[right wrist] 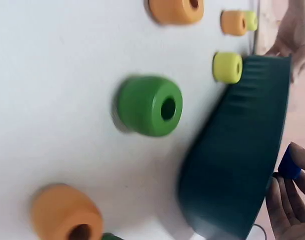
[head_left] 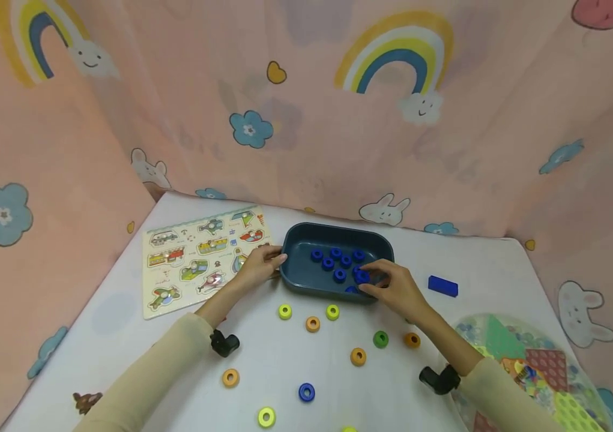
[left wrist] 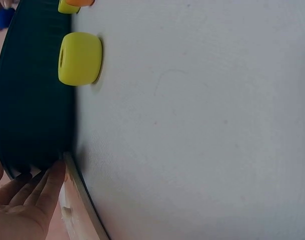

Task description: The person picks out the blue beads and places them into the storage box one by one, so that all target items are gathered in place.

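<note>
A dark blue-green tray (head_left: 333, 292) stands at the middle of the table with several blue ring-shaped beads (head_left: 340, 275) inside. At its left end my left hand (head_left: 254, 267) grips the wall, thumb at the rim and fingers against the outside; the left wrist view shows the fingers (left wrist: 40, 192) touching the tray wall (left wrist: 35, 100). Over the tray's right front part, my right hand (head_left: 395, 288) pinches a blue bead (head_left: 361, 276) between thumb and fingertips. That bead (right wrist: 289, 164) appears above the rim in the right wrist view.
Yellow, orange, green and blue beads lie scattered before the tray, among them a green bead (head_left: 380, 339) and a blue bead (head_left: 307, 392). A wooden picture puzzle (head_left: 198, 258) lies left, a blue block (head_left: 443, 286) right. Nearer right is a patterned round bag (head_left: 533, 360).
</note>
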Demonstrator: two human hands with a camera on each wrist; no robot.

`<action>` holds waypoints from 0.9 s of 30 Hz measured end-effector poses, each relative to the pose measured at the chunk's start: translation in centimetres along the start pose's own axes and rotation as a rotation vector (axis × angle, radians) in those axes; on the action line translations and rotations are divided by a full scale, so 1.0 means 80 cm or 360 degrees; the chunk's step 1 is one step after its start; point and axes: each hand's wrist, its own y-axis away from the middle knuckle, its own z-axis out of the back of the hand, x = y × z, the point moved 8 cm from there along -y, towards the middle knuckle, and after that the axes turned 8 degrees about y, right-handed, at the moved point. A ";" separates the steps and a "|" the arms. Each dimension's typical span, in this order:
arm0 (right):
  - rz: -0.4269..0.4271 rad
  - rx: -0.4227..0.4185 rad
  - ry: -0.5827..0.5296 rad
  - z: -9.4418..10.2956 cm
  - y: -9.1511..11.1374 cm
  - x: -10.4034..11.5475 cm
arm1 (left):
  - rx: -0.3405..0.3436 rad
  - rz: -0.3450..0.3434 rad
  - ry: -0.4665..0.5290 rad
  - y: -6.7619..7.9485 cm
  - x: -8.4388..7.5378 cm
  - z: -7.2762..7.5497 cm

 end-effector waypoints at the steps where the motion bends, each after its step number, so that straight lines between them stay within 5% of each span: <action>1: -0.0017 0.0024 0.0024 -0.005 -0.006 -0.005 | 0.0009 0.0002 -0.0010 0.001 0.002 -0.002; 7: 0.0006 0.0161 0.0176 -0.038 -0.032 -0.023 | -0.0010 0.0001 -0.0003 0.007 0.005 -0.006; 12: 0.0010 0.0145 0.0180 -0.040 -0.039 -0.026 | -0.0032 -0.0046 -0.0046 0.005 -0.003 0.002; 19: 0.0101 0.0017 0.0014 -0.023 -0.016 -0.003 | -0.0024 -0.0033 -0.0076 0.003 -0.003 0.005; 27: 0.0360 -0.0059 -0.0141 -0.037 0.035 0.057 | -0.0026 -0.0052 -0.0075 0.003 -0.002 0.002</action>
